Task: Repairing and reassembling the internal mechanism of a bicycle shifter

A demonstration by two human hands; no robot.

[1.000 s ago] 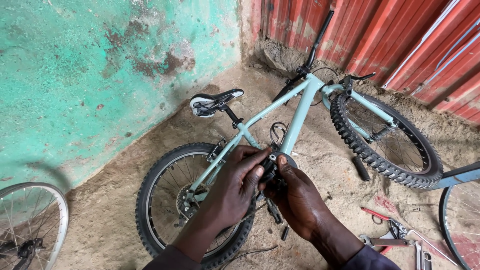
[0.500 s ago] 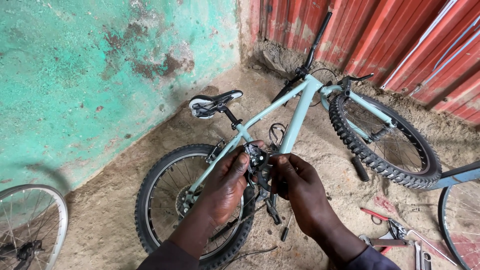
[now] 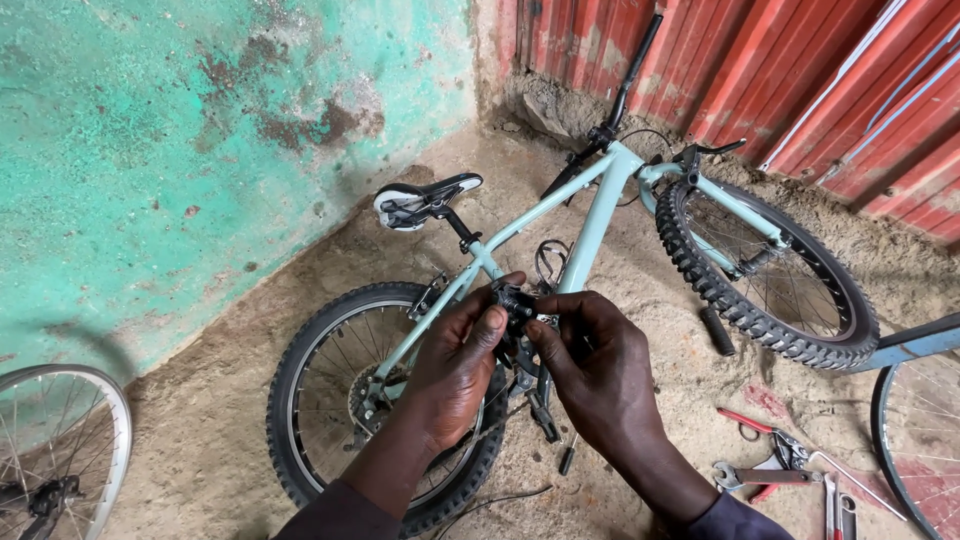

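Measured against the bicycle frame, our hands have shifted. A second ago our left hand and right hand sat lower, over the rear part of the frame, wrapped close around the small black part. Now both have come a little up and forward, closer to the frame's seat tube, and the fingers have loosened: the part shows between the fingertips of the two hands, pinched from either side instead of buried in the palms.
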